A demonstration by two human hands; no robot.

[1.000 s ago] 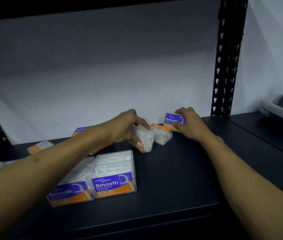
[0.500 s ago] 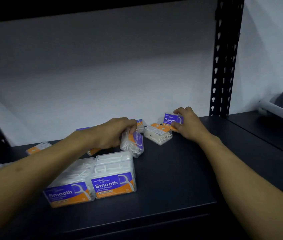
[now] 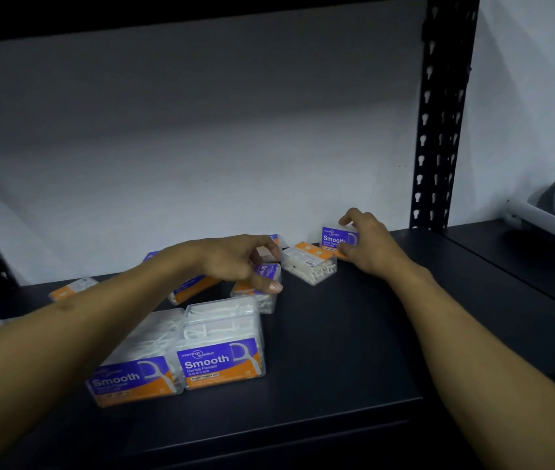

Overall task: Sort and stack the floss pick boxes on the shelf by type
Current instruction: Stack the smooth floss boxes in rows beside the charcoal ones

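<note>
Two large floss pick boxes (image 3: 184,361) sit side by side, touching, near the front of the dark shelf (image 3: 354,351), their purple and orange "Smooth" labels facing forward. Just behind them lies a small box (image 3: 259,286), which the left hand (image 3: 235,262) grips from above, thumb curled round its near side. To its right, close by but apart, another small box (image 3: 310,264) rests flat with loose white picks showing through its clear wall. Beyond that, at the back wall, the right hand (image 3: 367,245) holds an upright small box (image 3: 338,239), fingers curled over its top and thumb on its front. More boxes lie further left (one orange-edged box (image 3: 72,288) lying flat), partly hidden by the left forearm. A black perforated upright (image 3: 439,130) stands at the shelf's right rear.
</note>
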